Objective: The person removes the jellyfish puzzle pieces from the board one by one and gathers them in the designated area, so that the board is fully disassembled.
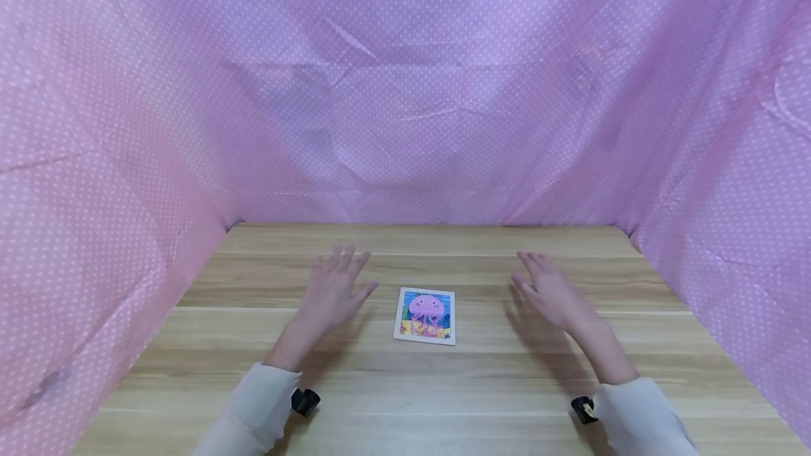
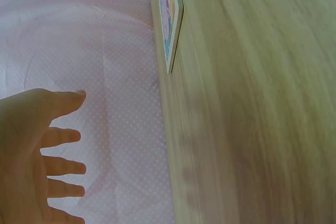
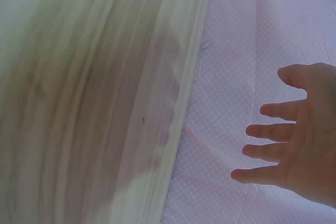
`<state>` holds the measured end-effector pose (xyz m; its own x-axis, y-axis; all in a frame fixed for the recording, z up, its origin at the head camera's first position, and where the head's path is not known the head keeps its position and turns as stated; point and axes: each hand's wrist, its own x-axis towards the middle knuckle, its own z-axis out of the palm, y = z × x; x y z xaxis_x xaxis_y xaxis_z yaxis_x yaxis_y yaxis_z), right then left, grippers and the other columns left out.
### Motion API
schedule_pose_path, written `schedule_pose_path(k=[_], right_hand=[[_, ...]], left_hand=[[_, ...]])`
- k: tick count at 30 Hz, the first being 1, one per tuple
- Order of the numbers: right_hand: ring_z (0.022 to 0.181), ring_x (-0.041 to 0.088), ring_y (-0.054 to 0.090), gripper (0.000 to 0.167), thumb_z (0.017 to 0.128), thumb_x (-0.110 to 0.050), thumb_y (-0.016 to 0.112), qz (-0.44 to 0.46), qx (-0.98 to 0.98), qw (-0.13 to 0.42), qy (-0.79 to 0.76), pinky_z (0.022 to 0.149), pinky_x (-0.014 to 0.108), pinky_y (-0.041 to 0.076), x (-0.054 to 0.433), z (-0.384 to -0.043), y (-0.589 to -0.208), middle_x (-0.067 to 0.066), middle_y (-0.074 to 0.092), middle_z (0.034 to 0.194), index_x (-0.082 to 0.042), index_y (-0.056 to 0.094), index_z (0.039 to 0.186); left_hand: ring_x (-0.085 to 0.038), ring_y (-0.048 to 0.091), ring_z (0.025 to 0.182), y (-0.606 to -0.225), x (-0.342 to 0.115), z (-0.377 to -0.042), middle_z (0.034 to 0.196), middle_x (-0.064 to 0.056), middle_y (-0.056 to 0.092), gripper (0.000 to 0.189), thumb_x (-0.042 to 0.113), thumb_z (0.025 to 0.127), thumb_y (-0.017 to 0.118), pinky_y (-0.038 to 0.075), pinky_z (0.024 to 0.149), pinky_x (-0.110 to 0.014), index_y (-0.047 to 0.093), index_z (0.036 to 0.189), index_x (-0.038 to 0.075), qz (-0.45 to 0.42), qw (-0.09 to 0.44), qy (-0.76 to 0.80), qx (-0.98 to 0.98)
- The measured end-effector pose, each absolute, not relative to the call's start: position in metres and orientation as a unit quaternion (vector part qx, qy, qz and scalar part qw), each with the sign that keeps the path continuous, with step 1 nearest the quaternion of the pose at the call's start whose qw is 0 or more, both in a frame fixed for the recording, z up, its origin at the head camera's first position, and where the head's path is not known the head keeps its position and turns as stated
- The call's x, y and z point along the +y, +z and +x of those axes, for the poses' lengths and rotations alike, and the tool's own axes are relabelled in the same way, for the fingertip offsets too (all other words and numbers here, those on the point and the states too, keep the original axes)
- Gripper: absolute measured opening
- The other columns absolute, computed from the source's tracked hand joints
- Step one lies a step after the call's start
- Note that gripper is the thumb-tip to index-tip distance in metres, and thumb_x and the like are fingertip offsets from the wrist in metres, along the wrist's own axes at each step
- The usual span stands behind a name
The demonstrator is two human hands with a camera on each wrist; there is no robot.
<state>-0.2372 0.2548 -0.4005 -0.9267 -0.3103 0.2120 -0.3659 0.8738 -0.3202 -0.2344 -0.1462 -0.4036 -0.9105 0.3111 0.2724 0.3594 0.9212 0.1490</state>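
a small square jigsaw board with a white border and a pink jellyfish picture [image 1: 424, 315] lies flat on the pale wood-grain worktop [image 1: 443, 385], about midway between the two hands and a little nearer the person than their fingertips.

the left hand [image 1: 331, 294] is held above the worktop just left of the board, palm down, fingers straight and spread. its grip is loose and empty; the thumb points toward the board's left edge but stays apart from it. in the left wrist view the same hand [image 2: 31, 156] shows its spread fingers against the cloth, with the board [image 2: 170, 19] seen edge-on further along the worktop, clearly not touched.

the right hand [image 1: 552, 290] is held on the other side, farther from the board than the left one, palm down with fingers straight and slightly fanned. its grip is likewise slack and holds nothing. the right wrist view shows this hand [image 3: 299, 140] with four fingers and thumb apart, and blurred wood grain beside it.

pale cream sleeves [image 1: 253, 414] cover both forearms, each with a small dark wrist mount [image 1: 305, 401] at the cuff. pink cloth with white dots [image 1: 405, 90] hangs behind and on both sides of the worktop.
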Motion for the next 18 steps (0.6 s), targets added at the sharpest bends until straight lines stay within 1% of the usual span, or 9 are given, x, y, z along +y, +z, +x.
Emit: schedule_pose_path(k=[3,12,18], right_hand=[[0.140,0.055,0.027,0.060,0.108,-0.029,0.044,0.185,-0.962,0.076,0.186,0.116,0.062,0.020,0.249,-0.240,-0.401,0.036,0.037,0.149,0.012,0.033,0.149],[0.141,0.054,0.027,0.058,0.107,-0.028,0.047,0.203,-0.959,0.071,0.186,0.116,0.062,0.021,0.233,-0.247,-0.402,0.035,0.037,0.149,0.010,0.035,0.150],[0.139,0.054,0.031,0.055,0.106,-0.024,0.049,0.216,-0.955,0.075,0.187,0.115,0.063,0.023,0.223,-0.252,-0.407,0.037,0.040,0.146,0.011,0.039,0.147]], left_hand=[[-0.043,0.026,0.146,-0.404,-0.143,-0.235,0.158,-0.021,0.033,0.062,0.047,0.102,0.054,0.013,0.116,-0.065,0.045,0.152,0.012,-0.184,0.127,-0.098,-0.970],[-0.042,0.033,0.143,-0.409,-0.130,-0.235,0.153,-0.021,0.042,0.054,0.038,0.101,0.060,0.022,0.115,-0.063,0.051,0.146,0.011,-0.222,0.126,-0.120,-0.959],[-0.040,0.034,0.143,-0.412,-0.118,-0.232,0.151,-0.019,0.046,0.051,0.036,0.101,0.061,0.022,0.117,-0.059,0.054,0.145,0.010,-0.248,0.109,-0.133,-0.954]])
